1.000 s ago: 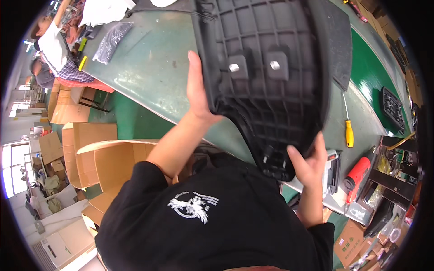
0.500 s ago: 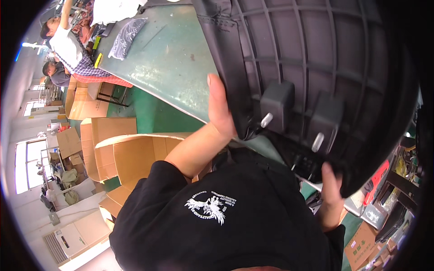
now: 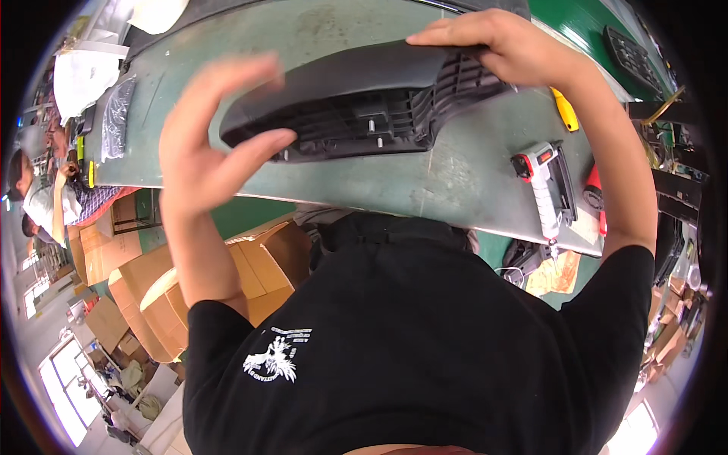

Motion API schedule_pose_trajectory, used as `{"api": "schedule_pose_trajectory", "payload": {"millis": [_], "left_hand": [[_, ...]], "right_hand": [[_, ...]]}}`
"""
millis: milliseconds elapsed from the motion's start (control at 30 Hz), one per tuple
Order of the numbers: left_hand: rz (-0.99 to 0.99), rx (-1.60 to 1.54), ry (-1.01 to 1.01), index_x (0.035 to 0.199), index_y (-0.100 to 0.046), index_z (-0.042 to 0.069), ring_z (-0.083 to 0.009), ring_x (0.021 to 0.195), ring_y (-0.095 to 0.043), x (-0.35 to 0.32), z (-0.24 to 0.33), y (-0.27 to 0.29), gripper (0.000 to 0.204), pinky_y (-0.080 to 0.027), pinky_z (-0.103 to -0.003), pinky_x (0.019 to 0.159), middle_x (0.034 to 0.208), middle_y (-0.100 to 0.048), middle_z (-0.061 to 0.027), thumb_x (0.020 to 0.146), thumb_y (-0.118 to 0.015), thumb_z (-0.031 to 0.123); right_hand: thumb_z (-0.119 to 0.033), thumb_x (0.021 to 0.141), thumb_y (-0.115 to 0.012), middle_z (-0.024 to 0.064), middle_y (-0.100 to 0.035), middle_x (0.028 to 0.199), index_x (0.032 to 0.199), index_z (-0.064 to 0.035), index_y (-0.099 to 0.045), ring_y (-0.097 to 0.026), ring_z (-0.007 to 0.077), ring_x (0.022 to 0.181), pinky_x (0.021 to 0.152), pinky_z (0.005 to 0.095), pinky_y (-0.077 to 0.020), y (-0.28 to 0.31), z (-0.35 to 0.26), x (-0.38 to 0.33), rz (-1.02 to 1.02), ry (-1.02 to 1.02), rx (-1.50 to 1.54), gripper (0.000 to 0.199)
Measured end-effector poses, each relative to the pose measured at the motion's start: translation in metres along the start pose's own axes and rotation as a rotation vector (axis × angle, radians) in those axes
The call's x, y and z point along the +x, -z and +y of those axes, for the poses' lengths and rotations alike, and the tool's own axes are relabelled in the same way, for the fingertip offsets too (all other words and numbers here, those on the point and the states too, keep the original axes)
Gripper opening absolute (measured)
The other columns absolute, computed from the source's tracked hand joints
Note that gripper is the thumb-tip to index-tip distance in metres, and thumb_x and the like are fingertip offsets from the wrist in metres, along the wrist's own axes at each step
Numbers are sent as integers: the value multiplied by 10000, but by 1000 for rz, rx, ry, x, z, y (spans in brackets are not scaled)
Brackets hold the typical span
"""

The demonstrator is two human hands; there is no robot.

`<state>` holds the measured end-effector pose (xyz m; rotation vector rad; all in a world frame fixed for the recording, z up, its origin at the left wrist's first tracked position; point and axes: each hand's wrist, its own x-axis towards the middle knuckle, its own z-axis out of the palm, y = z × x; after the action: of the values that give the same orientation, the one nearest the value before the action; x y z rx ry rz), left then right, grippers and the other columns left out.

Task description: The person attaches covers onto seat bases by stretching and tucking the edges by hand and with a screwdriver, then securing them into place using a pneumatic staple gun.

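Black plastic panel [image 3: 364, 98] held flat above the green table [image 3: 447, 178], long side running left to right, ribbed side and small bolts facing down. Near end by the left hand [image 3: 205, 144]: fingers spread wide, thumb tip just touching the panel's left edge, not gripping. Far end clamped by the right hand [image 3: 504, 42], fingers curled over the top. Farther right on the table, a red and white power tool [image 3: 547, 182] and a yellow handle [image 3: 564, 110].

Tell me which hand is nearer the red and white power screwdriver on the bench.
Right. The right hand grips the far end of the black plastic panel, above the power screwdriver. The left hand is open at the panel's other end, farther away.
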<state>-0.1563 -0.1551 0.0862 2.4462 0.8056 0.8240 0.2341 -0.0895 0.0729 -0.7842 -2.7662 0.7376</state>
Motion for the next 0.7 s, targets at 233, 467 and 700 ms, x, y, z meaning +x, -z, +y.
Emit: {"api": "schedule_pose_trajectory", "payload": {"millis": [233,467,700], "left_hand": [[-574,-327,457,1659,-282,69,-290,1426,-475,58,-63,-53,914,-390,-434,1161,1568,-468,-168,901,-748,279],[-283,-152,235,1623,-371,127,-310,1299,-568,43,-34,-85,868,-486,-365,1063,1545,-460,-166,847,-758,135],[-238,-31,248,1612,-408,172,-383,1140,-663,42,12,-101,885,-562,-389,899,1619,-400,-202,776,-691,102]], "right_hand": [[-19,884,-681,146,-676,1307,1363,-115,-665,-640,369,1200,1038,447,-514,-53,-23,-35,477,-215,-549,490],[-181,847,-806,271,-582,1271,1451,57,-478,-653,451,1083,891,484,-565,-179,-80,-172,384,-1331,-311,727],[-169,833,-733,326,-662,1047,1435,75,-458,-698,482,975,846,520,-582,-187,-61,-186,233,-1532,-276,706]]}}
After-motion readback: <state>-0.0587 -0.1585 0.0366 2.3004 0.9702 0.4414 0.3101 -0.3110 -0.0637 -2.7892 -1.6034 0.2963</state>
